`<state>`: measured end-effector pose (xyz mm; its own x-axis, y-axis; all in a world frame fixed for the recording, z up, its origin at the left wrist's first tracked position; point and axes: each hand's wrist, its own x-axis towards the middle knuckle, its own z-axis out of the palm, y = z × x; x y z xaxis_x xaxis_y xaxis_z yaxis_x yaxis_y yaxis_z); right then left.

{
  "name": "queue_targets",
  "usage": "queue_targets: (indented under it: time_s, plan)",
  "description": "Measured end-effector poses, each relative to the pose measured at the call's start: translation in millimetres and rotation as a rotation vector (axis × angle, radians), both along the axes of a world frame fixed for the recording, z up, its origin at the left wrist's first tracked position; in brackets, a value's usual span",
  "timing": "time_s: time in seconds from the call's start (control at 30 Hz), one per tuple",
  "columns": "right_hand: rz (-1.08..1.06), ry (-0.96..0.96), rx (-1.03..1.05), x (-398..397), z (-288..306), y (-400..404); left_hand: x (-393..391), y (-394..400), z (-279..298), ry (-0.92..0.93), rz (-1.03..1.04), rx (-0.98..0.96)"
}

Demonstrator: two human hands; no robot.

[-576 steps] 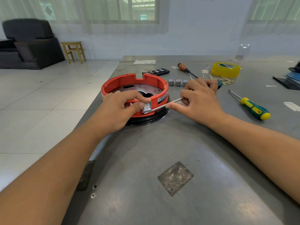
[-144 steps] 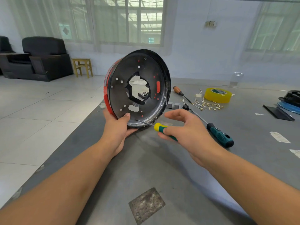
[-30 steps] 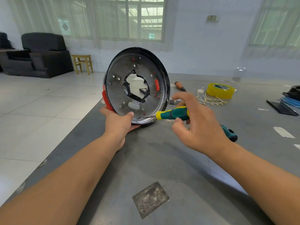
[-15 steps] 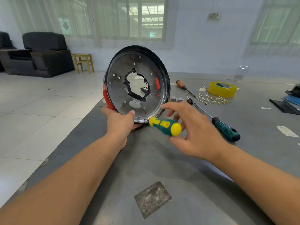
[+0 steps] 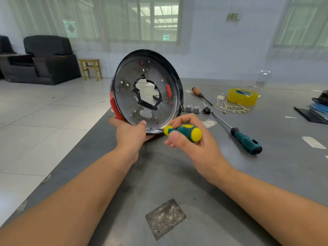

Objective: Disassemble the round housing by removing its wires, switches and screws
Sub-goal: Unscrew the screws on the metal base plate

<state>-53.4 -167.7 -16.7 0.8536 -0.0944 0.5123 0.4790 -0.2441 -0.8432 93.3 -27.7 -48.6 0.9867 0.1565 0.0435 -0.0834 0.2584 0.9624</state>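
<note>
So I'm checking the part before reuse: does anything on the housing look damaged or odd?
Yes. The central opening in the round housing's metal plate has a jagged, irregular edge with black material curled around it, unlike the neat drilled holes nearby. Otherwise nothing stands out.

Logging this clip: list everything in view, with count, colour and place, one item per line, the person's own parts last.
round housing: 1, red with metal base, held on edge at table's near-left
yellow-green screwdriver: 1, tip at housing's lower rim
teal screwdriver: 1, lying right of hands
wooden-handled screwdriver: 1, behind housing
switches: about 3, grey, beside housing
wires: a loose pile, pale
tape roll: 1, yellow, far right
table: 1, grey
armchair: black
stool: wooden
left hand: grips housing
right hand: holds yellow-green screwdriver
</note>
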Motion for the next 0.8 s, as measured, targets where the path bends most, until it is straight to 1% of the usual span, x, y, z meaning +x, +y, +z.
queue_targets:
  time_s: [0.13, 0.23, 0.3, 0.43, 0.5, 0.6, 0.8]
  plan:
    - [-0.232, -0.054, -0.193, 3.2, 4.6, -6.5, -1.9, 0.5, 2.9, 0.011, -0.018, -0.035]
    - [-0.319, -0.053, -0.226, 3.1, 8.7, -13.9, -3.9, 0.9, 4.8, 0.017, -0.023, -0.045]
    - [-0.314, -0.027, -0.261, 1.1, 10.7, -19.8, -4.8, 1.5, 6.3, 0.021, -0.022, -0.05]
    - [-0.204, 0.026, -0.307, -1.5, 13.6, -29.6, -5.1, 3.2, 8.1, 0.034, -0.021, -0.082]
    - [-0.161, 0.059, -0.248, -1.2, 15.2, -31.4, -5.7, 3.9, 8.3, 0.04, -0.022, -0.085]
    - [-0.15, 0.043, -0.129, 0.6, 15.9, -36.2, -7.1, 4.5, 9.3, 0.047, -0.026, -0.074]
    - [-0.186, 0.069, -0.099, 4.0, 10.5, -44.6, -6.6, 4.8, 10.4, 0.055, -0.019, -0.087]
